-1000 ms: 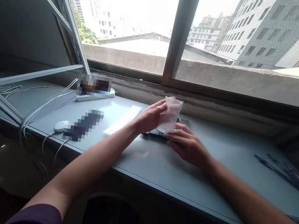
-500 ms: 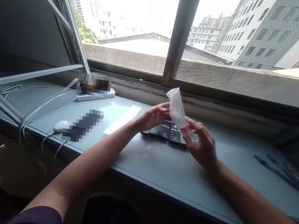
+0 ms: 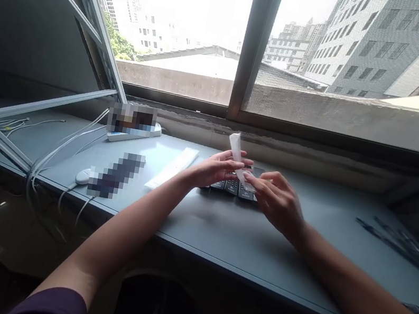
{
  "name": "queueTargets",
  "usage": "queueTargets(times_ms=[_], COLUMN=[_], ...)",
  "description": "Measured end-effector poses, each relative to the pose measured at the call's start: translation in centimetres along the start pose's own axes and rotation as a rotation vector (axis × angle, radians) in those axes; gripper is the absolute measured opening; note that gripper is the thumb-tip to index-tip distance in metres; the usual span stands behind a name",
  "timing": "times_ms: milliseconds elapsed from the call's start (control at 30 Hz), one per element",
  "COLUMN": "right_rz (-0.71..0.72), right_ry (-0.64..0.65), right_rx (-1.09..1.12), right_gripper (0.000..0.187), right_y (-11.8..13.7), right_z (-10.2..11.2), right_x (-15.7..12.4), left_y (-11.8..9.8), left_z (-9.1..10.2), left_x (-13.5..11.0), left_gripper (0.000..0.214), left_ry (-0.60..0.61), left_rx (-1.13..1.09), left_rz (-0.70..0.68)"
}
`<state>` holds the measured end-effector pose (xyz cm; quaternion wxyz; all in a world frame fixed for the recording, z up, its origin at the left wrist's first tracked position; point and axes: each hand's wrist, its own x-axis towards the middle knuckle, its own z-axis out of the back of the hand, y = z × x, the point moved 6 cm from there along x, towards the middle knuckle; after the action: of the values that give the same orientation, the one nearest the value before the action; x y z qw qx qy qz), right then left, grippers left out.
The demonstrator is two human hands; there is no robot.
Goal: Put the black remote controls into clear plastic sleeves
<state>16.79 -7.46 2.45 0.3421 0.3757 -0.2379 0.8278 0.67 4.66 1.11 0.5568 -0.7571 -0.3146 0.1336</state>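
A narrow, translucent white plastic sleeve point(image 3: 236, 148) slants between my hands over the desk. My left hand point(image 3: 215, 167) holds its middle between thumb and fingers. At the lower end, my right hand point(image 3: 278, 192) pinches it with the fingers closed. Whether anything is inside the sleeve cannot be made out. Beneath and behind my hands, several black remote controls point(image 3: 230, 187) lie side by side on the desk, partly hidden by my fingers. To the left of them, a flat stack of white plastic sleeves point(image 3: 172, 168) lies on the desk.
The grey-blue desk point(image 3: 213, 232) runs below a window. Left are a white power strip point(image 3: 135, 135), a round white charger point(image 3: 84, 177), a blurred dark object point(image 3: 115, 176) and white cables point(image 3: 48, 162). Dark strips point(image 3: 392, 241) lie on the right. Metal frame bars point(image 3: 49, 104) stand left.
The sleeve has come lower and turned, now showing a narrower side. My left hand has shifted right and closed on it, and my right fingers have moved slightly left along it.
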Motion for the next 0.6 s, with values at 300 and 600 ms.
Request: queueTargets(times_ms=[300, 600], right_rz=[0.012, -0.122], right_ry=[0.052, -0.011], right_rx=[-0.037, 0.068], right_gripper=[0.081, 0.051], right_y=[-0.2, -1.3], right_z=[-0.4, -0.2], right_x=[0.0, -0.3], left_y=[1.5, 0.1], left_z=[0.5, 3.0], left_x=[0.3, 0.9], left_gripper=[0.038, 0.029], left_ry=[0.001, -0.268], left_rx=[0.029, -0.054], left_rz=[0.147, 0.023])
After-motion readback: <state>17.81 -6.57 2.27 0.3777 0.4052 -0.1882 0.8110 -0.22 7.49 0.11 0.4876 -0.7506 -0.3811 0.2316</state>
